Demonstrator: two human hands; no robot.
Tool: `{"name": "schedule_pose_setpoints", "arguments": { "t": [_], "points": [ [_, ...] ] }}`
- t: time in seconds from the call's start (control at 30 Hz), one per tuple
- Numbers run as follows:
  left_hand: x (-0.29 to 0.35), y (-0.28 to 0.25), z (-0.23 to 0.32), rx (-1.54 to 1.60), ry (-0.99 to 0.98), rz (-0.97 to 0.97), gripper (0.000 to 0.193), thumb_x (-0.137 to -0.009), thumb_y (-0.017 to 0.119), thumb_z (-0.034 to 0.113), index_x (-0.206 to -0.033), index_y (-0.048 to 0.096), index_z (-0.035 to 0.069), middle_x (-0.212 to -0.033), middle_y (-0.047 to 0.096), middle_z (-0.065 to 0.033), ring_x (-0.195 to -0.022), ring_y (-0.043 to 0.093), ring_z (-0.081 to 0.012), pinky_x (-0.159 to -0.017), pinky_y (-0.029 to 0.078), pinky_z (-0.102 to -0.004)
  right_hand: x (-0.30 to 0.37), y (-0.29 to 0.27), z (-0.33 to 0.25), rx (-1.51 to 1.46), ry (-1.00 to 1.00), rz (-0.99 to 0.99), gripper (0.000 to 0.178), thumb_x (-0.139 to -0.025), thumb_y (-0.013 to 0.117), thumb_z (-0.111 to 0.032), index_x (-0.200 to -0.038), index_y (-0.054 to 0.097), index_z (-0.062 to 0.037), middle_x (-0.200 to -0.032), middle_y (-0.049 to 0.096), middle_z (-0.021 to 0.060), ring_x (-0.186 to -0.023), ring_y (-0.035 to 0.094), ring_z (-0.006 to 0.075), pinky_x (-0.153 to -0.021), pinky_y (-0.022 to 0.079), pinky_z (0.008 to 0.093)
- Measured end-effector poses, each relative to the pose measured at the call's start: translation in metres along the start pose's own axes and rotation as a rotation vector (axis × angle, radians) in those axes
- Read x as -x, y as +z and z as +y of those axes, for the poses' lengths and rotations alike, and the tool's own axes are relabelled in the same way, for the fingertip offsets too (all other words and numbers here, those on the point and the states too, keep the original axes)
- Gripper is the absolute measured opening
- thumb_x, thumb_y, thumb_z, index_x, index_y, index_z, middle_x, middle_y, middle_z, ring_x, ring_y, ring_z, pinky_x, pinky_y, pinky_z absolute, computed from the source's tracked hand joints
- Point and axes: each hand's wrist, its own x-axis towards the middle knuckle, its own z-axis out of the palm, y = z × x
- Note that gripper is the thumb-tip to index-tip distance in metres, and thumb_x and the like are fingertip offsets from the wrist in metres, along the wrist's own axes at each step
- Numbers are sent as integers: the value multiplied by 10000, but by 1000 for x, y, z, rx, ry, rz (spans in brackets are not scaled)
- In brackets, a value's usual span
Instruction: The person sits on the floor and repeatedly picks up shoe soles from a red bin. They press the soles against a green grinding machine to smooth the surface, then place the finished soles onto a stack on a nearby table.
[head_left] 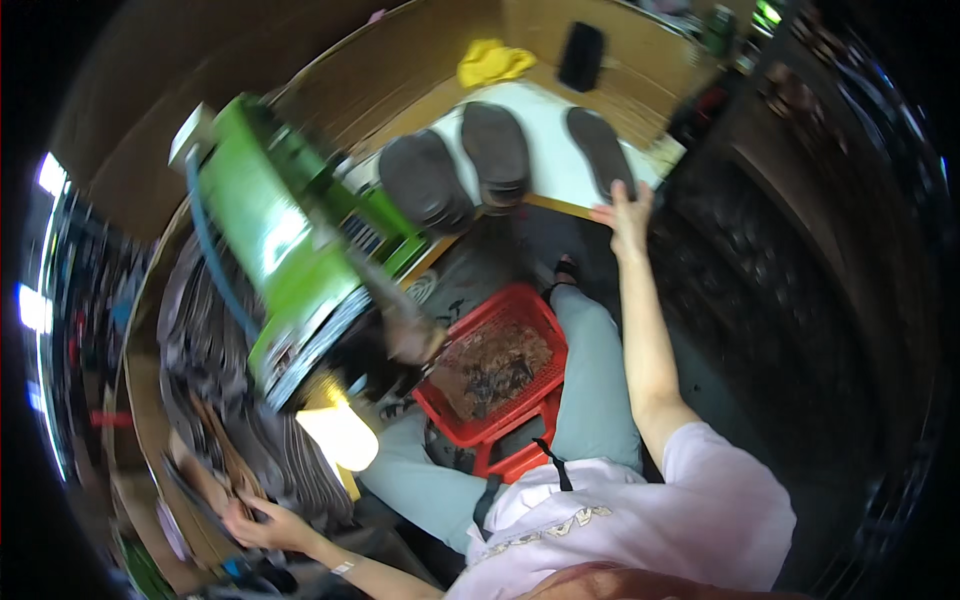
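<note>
Right hand [628, 222] spread, touching far-right dark sole [596, 143]; left hand [264, 525] half-curled, hold unclear, by stacked soles [285, 450], presumably placed for reach.

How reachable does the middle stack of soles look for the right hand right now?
Probably yes: the right hand is at the rightmost sole, and only white tabletop shows between that sole and the middle stack, so a move leftward looks free.
</note>
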Motion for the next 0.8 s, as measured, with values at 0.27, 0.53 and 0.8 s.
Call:
{"name": "schedule_pose_setpoints", "arguments": {
  "t": [0.27, 0.53, 0.8],
  "points": [
    [-5, 34, -102, -244, -158, -308, 637, -798, 681, 389, -1296, 483, 44, -1286, 480, -219, -1184, 433, -404, -990, 335, -488, 63, -43, 10, 488, 181, -20, 635, -866, 676, -250, -1383, 311, -207, -713, 552, 82, -438, 465, 133, -362, 403, 261],
    [-24, 0, -159, 62, -602, -626, 675, -727, 744, 377, -1275, 538, 40, -1193, 585, -205, -1096, 523, -387, -970, 387, -415, 148, -28, 57, 577, 165, -420, 641, -903, 616, -155, -1423, 245, -101, -700, 551, 59, -443, 489, 88, -382, 435, 230],
    [-44, -4, -160, -74, -422, -621, 456, -700, 671, 235, -1120, 644, 62, -1048, 660, -188, -956, 634, -343, -855, 481, -412, 187, -12, 80, 550, 281, -609, 616, -899, 605, -101, -1413, 267, -66, -681, 561, 48, -455, 490, 75, -385, 447, 226]
  ]
}}
